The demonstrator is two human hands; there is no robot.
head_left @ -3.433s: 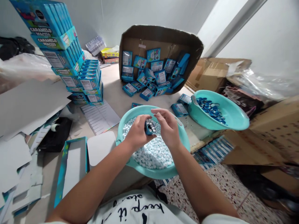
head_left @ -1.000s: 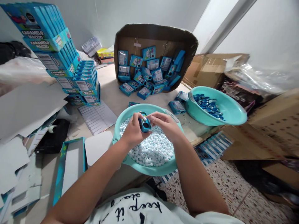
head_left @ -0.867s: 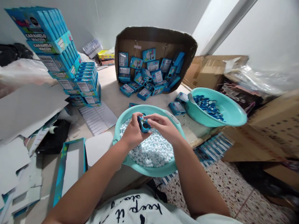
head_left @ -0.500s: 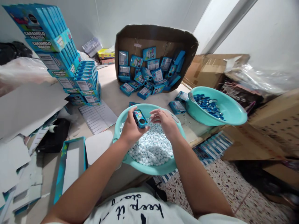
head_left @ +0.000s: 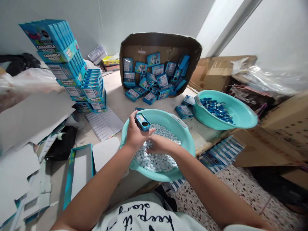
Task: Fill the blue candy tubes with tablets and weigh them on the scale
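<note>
My left hand (head_left: 136, 134) grips a small blue candy box (head_left: 142, 122) between thumb and fingers, tilted, above the left side of a turquoise basin (head_left: 157, 113). A dark round mark shows on the box's facing side. White candies (head_left: 163, 162) cover the bottom of the basin. Just below and right of the box, my right hand (head_left: 158, 145) reaches down into the candies, its fingers curved and its thumb apart from them. Its fingertips are partly hidden by the candies and the left hand.
A brown carton (head_left: 163, 38) on its side holds several blue boxes. Stacked blue display boxes (head_left: 92, 86) stand at the left. A second turquoise basin (head_left: 243, 115) at the right contains blue lid-like pieces. Cardboard sheets (head_left: 29, 118) and an open tray box (head_left: 79, 173) lie left.
My right hand has dropped from above the basin's right side, moving left and down into the candies. My left hand still holds the candy box nearly in place. The camera view has shifted slightly.
</note>
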